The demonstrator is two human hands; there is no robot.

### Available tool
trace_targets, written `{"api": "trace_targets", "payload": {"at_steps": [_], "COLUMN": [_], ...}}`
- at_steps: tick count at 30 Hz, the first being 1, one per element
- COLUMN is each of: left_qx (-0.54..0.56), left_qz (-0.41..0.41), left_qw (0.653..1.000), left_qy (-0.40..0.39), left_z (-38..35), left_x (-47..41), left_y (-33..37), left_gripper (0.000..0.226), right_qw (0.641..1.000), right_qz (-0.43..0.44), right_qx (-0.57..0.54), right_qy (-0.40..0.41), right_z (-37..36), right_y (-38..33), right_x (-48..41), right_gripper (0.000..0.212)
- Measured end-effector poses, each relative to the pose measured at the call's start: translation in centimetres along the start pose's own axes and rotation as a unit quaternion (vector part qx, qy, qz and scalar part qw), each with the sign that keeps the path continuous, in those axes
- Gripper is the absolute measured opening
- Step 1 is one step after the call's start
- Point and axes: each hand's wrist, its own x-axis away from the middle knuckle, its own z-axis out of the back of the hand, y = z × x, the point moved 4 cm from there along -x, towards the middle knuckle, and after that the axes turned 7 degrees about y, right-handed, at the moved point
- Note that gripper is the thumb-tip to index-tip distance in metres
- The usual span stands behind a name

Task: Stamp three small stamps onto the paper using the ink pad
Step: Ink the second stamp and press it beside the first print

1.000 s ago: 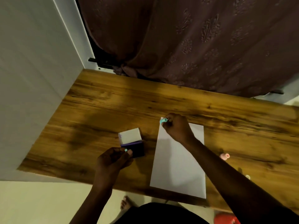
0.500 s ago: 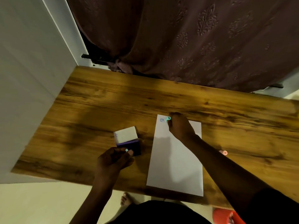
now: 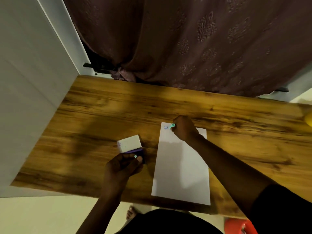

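A white sheet of paper (image 3: pixel 181 168) lies on the wooden table (image 3: pixel 94 119). Near its far left corner there is a small round bluish stamp print (image 3: pixel 166 127). My right hand (image 3: pixel 184 129) rests on the paper's far edge and is closed around a small teal stamp (image 3: pixel 172 126), just right of the print. The ink pad (image 3: pixel 133 147), with its white lid raised and a dark purple base, sits left of the paper. My left hand (image 3: pixel 123 166) is at the pad's near side, pinching a small teal piece (image 3: pixel 135 156).
A brown patterned curtain (image 3: pixel 194 44) hangs behind the table's far edge. A white wall panel (image 3: pixel 28 81) borders the table on the left. A yellow object (image 3: pixel 309 119) shows at the right edge, and something red (image 3: pixel 239 227) sits below the table's near edge.
My right hand has shifted slightly right with the teal stamp, uncovering a fresh print at the paper's far left corner. The left hand has stayed by the ink pad.
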Motion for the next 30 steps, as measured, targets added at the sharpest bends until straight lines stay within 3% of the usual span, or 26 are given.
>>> {"api": "trace_targets", "payload": {"at_steps": [4,7,11,16,19,30], "left_qx": [0.002,0.000,0.001,-0.042,-0.074,-0.123], "left_qz": [-0.005,0.007,0.005,0.003,0.027,0.054], "left_qw": [1.000,0.999,0.999,0.994,0.987,0.973], "left_qy": [-0.023,-0.035,-0.042,-0.105,-0.138,-0.186], "left_z": [-1.2,-2.2,-4.4,-7.7,-9.3,-13.3], "left_x": [0.5,0.7,1.3,2.0,2.4,3.7], "left_y": [0.8,0.6,1.2,1.6,1.4,0.7], "left_gripper": [0.032,0.026,0.027,0.029,0.037,0.041], "right_qw": [0.985,0.932,0.871,0.871,0.882,0.893], "right_qz": [-0.060,-0.111,-0.101,-0.043,-0.001,-0.015], "right_qx": [-0.161,-0.334,-0.481,-0.482,-0.464,-0.448], "right_qy": [0.035,0.081,0.001,-0.080,-0.077,-0.040], "right_z": [3.5,7.3,9.5,7.9,7.2,8.5], "right_y": [0.8,1.6,1.7,1.4,1.4,4.2], "right_x": [-0.8,0.9,6.6,13.9,16.4,19.1], "right_gripper": [0.030,0.032,0.015,0.018,0.015,0.015]}}
